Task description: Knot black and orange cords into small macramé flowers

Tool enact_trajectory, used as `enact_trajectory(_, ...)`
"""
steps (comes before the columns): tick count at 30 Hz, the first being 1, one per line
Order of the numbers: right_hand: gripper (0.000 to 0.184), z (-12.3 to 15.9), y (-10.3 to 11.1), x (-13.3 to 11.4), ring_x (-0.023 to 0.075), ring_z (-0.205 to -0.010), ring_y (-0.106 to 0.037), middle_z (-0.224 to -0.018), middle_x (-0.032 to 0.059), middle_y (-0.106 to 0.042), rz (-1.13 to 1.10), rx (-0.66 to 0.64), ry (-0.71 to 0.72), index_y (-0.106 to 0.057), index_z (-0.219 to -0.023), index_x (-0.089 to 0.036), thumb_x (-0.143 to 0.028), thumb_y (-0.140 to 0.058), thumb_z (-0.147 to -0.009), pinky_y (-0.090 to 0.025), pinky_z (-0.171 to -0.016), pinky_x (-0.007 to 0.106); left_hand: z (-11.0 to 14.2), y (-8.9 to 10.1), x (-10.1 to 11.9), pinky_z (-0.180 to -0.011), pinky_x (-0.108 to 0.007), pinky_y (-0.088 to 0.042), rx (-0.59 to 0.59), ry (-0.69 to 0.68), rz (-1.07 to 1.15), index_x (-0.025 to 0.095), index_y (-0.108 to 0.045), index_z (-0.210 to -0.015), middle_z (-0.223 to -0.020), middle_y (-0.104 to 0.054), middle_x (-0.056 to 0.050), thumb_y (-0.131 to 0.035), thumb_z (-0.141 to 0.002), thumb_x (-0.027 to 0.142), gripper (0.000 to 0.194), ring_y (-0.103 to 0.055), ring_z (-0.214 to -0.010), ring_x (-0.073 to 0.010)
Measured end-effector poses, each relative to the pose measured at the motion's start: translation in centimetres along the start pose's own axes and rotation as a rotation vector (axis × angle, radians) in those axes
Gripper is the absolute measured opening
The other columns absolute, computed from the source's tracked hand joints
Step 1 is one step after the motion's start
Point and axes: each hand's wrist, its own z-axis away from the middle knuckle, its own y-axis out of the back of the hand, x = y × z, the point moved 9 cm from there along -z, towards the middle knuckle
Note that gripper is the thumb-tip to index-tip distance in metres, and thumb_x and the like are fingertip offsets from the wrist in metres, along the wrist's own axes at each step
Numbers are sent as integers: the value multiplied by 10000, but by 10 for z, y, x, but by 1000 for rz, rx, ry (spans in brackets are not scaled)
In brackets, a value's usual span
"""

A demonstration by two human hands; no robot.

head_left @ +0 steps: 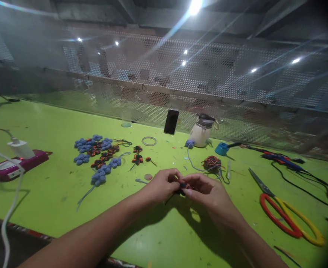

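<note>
My left hand (pixel 164 184) and my right hand (pixel 207 191) meet just above the green table, fingers pinched around a small dark yarn piece (pixel 183 185). Fingers cover most of it, so its shape is hidden. A dark strand hangs below my left fingers. To the left lie several blue crochet flowers (pixel 99 175), some joined in a strip with a loose yarn tail. Orange-and-black crochet flowers (pixel 137 159) are spread among and beside them. A ball of multicoloured yarn (pixel 212 163) rests beyond my right hand, with blue-grey yarn trailing around it.
Large scissors (pixel 285 216) with red and yellow handles lie at the right, near a corded blue tool (pixel 283 162). A blue tape roll (pixel 222 149), white jug (pixel 200 132) and upright phone (pixel 171 121) stand farther back. A purple power strip (pixel 18 166) with white cable sits left.
</note>
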Motion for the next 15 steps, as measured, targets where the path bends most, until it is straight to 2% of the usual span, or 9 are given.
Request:
enact_trajectory(3, 192, -1, 3, -2, 150, -743, -585, -821, 46, -660, 57, 20, 22, -667, -841, -185, -219, -723, -661, -458, -673, 278, 3, 2, -8, -478, -233, -264, 10, 119, -15, 151, -570, -689, -562, -499, 8, -559, -657, 140, 35, -390, -478, -83)
enact_trajectory(6, 152, -2, 5, -5, 152, -742, -579, -797, 39, -648, 98, 20, 44, -682, -798, -181, -214, -717, -654, -451, -672, 280, 6, 2, -15, -461, -234, -219, -19, 193, 23, 141, -600, -713, -521, -454, 22, -552, -666, 174, 75, -336, -443, -73)
enact_trajectory(9, 140, -2, 7, -8, 160, -754, -577, -818, 46, -644, 110, 22, 50, -704, -791, -177, -220, -710, -658, -447, -675, 287, 6, 3, -14, -491, -234, -260, -31, 175, 83, 129, -624, -711, -596, -503, -11, -560, -703, 236, 125, -395, -502, -84)
enact_trajectory(15, 220, -4, 13, -3, 147, -747, -575, -824, 49, -663, -97, 44, -2, -696, -875, -186, -208, -717, -658, -432, -666, 272, 8, 4, 0, -620, -248, -349, -45, 93, 203, 125, -661, -784, -792, -600, -68, -639, -711, 296, 186, -511, -706, -129)
